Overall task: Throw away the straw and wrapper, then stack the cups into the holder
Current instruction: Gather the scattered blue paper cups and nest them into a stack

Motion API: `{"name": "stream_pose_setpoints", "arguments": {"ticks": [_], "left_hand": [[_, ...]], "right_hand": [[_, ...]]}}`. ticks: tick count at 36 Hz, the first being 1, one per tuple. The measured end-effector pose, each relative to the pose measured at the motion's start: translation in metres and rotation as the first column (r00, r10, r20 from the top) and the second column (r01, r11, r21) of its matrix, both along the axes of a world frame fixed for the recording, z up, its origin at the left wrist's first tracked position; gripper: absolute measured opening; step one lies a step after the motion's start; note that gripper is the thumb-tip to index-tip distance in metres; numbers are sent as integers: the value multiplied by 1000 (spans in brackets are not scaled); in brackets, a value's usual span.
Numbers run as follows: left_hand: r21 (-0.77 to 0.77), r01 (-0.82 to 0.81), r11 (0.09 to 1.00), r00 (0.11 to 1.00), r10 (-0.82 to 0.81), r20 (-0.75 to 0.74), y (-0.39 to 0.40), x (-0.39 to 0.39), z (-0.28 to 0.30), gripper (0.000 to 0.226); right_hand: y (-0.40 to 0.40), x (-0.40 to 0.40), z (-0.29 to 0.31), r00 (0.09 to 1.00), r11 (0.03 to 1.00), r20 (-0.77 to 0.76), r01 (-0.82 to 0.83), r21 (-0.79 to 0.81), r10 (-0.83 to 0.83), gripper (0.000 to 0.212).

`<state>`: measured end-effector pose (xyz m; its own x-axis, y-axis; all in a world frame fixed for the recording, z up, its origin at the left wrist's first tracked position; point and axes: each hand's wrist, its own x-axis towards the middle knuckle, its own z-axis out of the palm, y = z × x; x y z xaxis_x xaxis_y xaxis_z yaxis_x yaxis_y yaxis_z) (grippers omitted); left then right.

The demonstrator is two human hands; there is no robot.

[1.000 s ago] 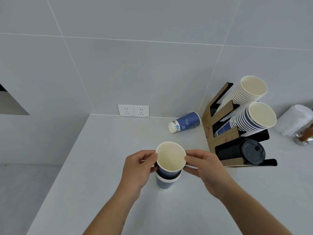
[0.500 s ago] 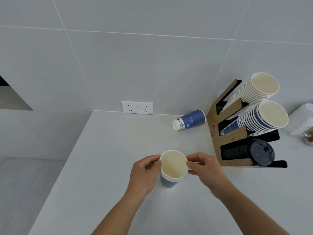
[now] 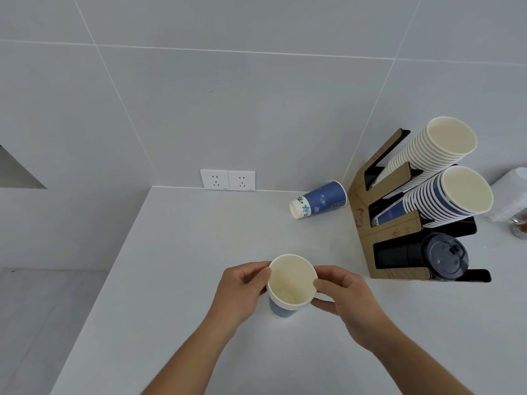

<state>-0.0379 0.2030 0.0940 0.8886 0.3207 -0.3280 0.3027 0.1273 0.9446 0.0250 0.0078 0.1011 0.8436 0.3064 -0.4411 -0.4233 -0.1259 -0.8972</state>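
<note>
Two blue paper cups, nested into one stack (image 3: 288, 292), stand upright on the white counter (image 3: 176, 252) in front of me. My left hand (image 3: 242, 292) grips the stack from the left and my right hand (image 3: 342, 297) pinches its rim from the right. Another blue cup (image 3: 319, 201) lies on its side near the wall. To the right stands the brown and black cup holder (image 3: 368, 220), with a row of white cups (image 3: 433, 149) on top, a row of blue cups (image 3: 450, 198) below and black lids (image 3: 445, 256) at the bottom. No straw or wrapper is in view.
A double wall socket (image 3: 227, 180) sits on the tiled wall behind the counter. At the far right edge are a white paper roll (image 3: 510, 192) and a small glass jar (image 3: 520, 226). The counter's left edge drops to a grey floor (image 3: 34, 323).
The upper cup has been pushed down into the lower one, so the two sit fully nested. The camera view has shifted slightly left and closer.
</note>
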Motion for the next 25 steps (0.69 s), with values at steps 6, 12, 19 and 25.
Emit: {"name": "stream_pose_setpoints", "arguments": {"ticks": [6,12,19,25], "left_hand": [[-26,67,997,998,-68,-16,6,2,-2,25],[-72,3,997,997,-9,-75,16,9,-12,16],[-50,-19,999,993,14,-113,40,46,-18,15],[-54,18,998,986,-27,-163,55,100,-30,13]], "right_hand": [[-4,5,3,998,998,9,-69,11,69,31],[-9,22,1,999,998,-21,40,48,-39,26],[-9,62,6,987,986,-64,154,65,-150,22],[5,106,-7,947,958,-175,281,55,-268,16]]}}
